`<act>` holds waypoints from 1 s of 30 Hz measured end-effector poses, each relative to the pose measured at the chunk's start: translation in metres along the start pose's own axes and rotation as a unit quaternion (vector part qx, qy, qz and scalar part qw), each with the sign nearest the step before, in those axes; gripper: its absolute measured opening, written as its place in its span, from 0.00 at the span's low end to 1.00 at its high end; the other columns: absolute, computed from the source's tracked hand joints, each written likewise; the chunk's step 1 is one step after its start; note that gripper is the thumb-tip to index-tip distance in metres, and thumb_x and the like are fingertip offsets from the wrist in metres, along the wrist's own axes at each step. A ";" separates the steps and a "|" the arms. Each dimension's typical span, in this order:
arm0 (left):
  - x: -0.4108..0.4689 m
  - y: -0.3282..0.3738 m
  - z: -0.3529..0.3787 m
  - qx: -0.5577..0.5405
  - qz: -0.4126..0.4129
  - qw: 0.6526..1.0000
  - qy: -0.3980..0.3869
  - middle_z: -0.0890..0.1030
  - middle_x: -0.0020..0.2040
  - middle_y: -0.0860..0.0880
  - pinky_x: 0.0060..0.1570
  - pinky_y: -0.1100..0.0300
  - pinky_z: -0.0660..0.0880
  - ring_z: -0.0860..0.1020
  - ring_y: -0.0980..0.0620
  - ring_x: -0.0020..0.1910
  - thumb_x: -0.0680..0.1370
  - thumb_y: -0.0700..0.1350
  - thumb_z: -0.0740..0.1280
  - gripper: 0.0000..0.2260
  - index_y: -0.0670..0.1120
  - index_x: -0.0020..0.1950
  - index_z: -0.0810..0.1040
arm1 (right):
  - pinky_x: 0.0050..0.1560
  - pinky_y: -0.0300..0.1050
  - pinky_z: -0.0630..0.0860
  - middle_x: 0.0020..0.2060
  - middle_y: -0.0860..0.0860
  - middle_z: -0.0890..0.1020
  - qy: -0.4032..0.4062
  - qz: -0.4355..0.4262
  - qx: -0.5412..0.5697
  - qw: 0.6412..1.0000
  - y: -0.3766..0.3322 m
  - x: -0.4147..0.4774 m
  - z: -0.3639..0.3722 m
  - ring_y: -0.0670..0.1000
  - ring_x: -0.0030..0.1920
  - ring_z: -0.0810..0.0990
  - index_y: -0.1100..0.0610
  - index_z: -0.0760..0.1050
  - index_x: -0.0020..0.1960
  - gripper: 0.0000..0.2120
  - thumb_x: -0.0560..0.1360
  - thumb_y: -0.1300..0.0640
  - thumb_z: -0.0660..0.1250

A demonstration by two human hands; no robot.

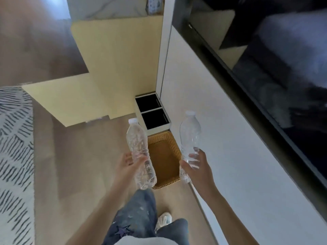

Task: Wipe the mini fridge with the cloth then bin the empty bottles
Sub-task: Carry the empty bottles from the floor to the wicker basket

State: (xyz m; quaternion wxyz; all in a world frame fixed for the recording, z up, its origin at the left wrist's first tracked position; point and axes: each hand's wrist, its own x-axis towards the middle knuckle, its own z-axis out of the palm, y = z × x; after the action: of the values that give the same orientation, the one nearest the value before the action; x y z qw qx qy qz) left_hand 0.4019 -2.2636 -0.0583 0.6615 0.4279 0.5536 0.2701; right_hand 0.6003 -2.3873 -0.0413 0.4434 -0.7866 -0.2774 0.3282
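Note:
I hold two clear, empty plastic bottles with white caps, caps pointing away from me. My left hand (126, 167) grips the crumpled left bottle (139, 152) around its middle. My right hand (198, 167) grips the smoother right bottle (190, 135) near its lower half. Both bottles hang over the floor, one on each side of a brown woven wicker basket (175, 144) standing below between them. Behind the basket stands a white two-compartment bin (167, 127) with dark openings. No mini fridge or cloth is in view.
A white cabinet front (230, 138) runs along the right with a dark glossy top (265, 76). Pale yellow panels (115, 59) stand beyond the bins. A striped rug (14, 147) lies at the left. My jeans-clad legs and a white shoe (164, 220) are on the wooden floor.

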 end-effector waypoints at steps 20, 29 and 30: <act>0.298 -0.177 0.111 0.046 -0.153 0.984 0.075 0.81 0.50 0.48 0.28 0.68 0.76 0.83 0.60 0.36 0.70 0.46 0.79 0.18 0.49 0.54 0.74 | 0.38 0.24 0.73 0.50 0.25 0.75 -0.130 0.143 -0.048 0.980 0.219 0.300 0.120 0.30 0.51 0.77 0.25 0.64 0.56 0.15 0.73 0.36 0.66; 0.476 -0.413 0.160 0.079 -0.187 0.972 0.121 0.77 0.52 0.57 0.49 0.47 0.83 0.82 0.50 0.50 0.69 0.54 0.78 0.26 0.55 0.61 0.69 | 0.59 0.41 0.72 0.65 0.45 0.75 -0.184 0.167 -0.104 0.963 0.482 0.421 0.202 0.46 0.62 0.75 0.48 0.64 0.74 0.31 0.76 0.41 0.70; 0.492 -0.440 0.163 0.080 -0.190 0.971 0.124 0.77 0.53 0.57 0.50 0.48 0.82 0.82 0.51 0.51 0.70 0.54 0.78 0.25 0.54 0.61 0.69 | 0.64 0.46 0.72 0.67 0.47 0.74 -0.193 0.171 -0.103 0.961 0.508 0.433 0.212 0.48 0.65 0.74 0.48 0.63 0.75 0.31 0.76 0.43 0.70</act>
State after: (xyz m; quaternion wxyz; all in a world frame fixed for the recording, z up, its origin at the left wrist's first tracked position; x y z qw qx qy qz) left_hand 0.6269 -2.1125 -0.6819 0.5910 0.3291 0.7221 0.1449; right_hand 0.7858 -2.1933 -0.6879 0.2353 -0.7857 -0.2509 0.5142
